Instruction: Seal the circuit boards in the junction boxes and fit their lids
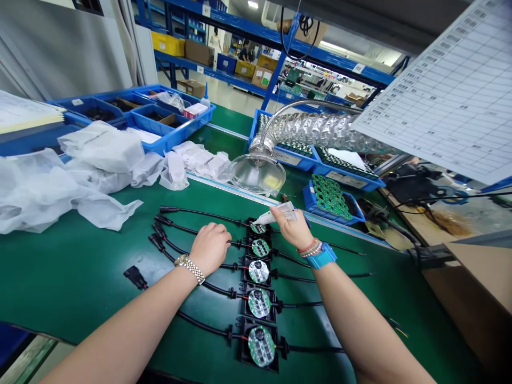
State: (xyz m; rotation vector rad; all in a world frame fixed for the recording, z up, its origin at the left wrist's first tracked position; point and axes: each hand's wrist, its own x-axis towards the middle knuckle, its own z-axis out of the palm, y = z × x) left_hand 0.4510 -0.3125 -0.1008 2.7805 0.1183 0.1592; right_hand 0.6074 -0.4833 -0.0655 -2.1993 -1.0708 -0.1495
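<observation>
The left hand (210,248) curls over a black cord (182,226); I can't tell if it grips. Farther off, right of it, the right hand (295,229) pinches a slanting white tube (280,212), tip pointing left and down at the farthest round board (258,229).

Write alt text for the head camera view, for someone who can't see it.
A right hand holds a white tube to the farthest of five round green circuit boards lined up on a green workbench, while the left hand rests by their black cables.
</observation>
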